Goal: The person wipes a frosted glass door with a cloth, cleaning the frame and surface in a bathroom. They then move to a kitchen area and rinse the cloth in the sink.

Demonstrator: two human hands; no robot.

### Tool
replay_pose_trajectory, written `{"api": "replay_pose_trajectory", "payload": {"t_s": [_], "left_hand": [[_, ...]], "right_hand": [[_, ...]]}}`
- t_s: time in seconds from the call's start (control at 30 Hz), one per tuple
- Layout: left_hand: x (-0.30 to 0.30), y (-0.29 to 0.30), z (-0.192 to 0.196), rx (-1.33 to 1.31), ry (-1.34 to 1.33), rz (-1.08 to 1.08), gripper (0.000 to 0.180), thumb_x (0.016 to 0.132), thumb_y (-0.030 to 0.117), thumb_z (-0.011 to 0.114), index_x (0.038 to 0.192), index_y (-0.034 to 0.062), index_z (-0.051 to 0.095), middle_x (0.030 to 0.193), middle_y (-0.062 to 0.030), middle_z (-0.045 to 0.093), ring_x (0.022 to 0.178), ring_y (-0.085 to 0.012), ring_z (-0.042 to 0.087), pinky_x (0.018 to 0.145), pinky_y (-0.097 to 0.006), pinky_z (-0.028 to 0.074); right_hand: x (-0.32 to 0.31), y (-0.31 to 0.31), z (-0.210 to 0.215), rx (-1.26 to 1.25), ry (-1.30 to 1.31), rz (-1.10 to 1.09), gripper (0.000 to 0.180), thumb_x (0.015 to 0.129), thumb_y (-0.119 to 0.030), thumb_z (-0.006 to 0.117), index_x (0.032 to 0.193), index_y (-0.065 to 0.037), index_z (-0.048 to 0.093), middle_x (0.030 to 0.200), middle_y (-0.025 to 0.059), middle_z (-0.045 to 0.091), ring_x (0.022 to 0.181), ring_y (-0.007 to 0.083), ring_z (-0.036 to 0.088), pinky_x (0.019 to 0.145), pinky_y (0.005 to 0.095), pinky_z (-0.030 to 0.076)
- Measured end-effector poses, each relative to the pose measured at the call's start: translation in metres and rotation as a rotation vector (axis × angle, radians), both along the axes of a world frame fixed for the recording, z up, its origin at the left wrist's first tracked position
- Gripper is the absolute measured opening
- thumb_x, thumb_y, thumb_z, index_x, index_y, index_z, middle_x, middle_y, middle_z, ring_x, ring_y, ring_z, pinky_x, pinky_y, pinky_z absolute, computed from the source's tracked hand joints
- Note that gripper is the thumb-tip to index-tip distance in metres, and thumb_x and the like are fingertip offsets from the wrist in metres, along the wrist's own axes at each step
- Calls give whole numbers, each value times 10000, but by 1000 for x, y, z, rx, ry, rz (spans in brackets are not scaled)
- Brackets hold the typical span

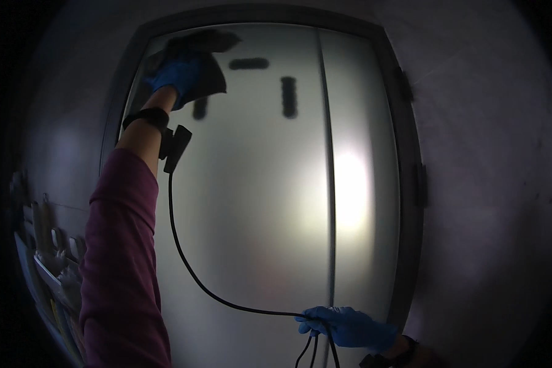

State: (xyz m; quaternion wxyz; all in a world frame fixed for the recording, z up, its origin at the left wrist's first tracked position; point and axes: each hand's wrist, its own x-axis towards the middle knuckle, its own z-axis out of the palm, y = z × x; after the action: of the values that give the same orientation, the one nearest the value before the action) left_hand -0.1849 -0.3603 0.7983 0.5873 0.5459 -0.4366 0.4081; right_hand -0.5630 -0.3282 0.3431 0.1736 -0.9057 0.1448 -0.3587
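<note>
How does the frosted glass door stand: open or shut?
Shut, it appears: the frosted glass door fills its dark frame, with only a narrow dark seam down it. Its bottom edge is out of view.

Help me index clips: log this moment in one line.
left hand: on dark cloth at frosted panel | right hand: holding black cable

Two blue gloves (176,76) (349,326), two black wristbands (150,118) (406,351), one purple sleeve (119,257), one dark cloth (210,80), one black cable (264,312), one frosted door (257,196), two dark hinges (405,84) (421,184) and three dark oblong marks (249,63) (289,97) (200,108) are in view.
</note>
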Motion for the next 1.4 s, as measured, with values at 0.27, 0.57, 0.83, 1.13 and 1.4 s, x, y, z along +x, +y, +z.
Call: {"api": "replay_pose_trajectory", "payload": {"t_s": [0.27, 0.57, 0.83, 1.13, 1.4], "left_hand": [[8, -13, 21, -70, -68, 182, 772, 894, 689, 274, 1473, 182, 330, 1529, -124, 300, 1421, -344, 229, 1159, -491, 153], [-32, -3, 28, -140, -22, -162, 931, 806, 774, 359, 1506, 171, 245, 1523, -167, 294, 1403, -360, 269, 1155, -486, 162], [-50, -8, 50, -252, -393, -173, 740, 911, 642, 353, 1448, 133, 360, 1458, -164, 397, 1342, -361, 368, 1112, -451, 277], [-149, 11, 5, -291, -599, 40, 611, 957, 550, 316, 1494, 265, 260, 1564, -62, 224, 1410, -330, 261, 1154, -525, 177], [-214, 51, -29, 44, -811, -299, 591, 947, 540, 362, 1458, 243, 355, 1480, -120, 378, 1354, -342, 366, 1137, -512, 244]], "right_hand": [[-39, 4, -17, -95, 129, -119, 295, 996, -219, 479, 1262, -100, 525, 909, 1, 685, 468, 102, 545, 475, 236, 477], [37, 33, -48, -105, 7, -327, 293, 961, -125, 503, 1243, -57, 542, 897, 113, 690, 723, 227, 677, 654, 335, 538], [93, 30, -57, -179, -82, -295, 285, 966, -102, 473, 1236, -47, 546, 859, 116, 690, 699, 225, 672, 642, 327, 539], [125, 89, -98, -98, -243, -301, 278, 964, -118, 497, 1216, -24, 568, 824, 116, 679, 638, 205, 639, 605, 318, 527], [130, 143, -114, -72, -178, -449, 292, 954, -130, 532, 1224, -23, 569, 820, 128, 673, 619, 204, 627, 590, 318, 524]]}}
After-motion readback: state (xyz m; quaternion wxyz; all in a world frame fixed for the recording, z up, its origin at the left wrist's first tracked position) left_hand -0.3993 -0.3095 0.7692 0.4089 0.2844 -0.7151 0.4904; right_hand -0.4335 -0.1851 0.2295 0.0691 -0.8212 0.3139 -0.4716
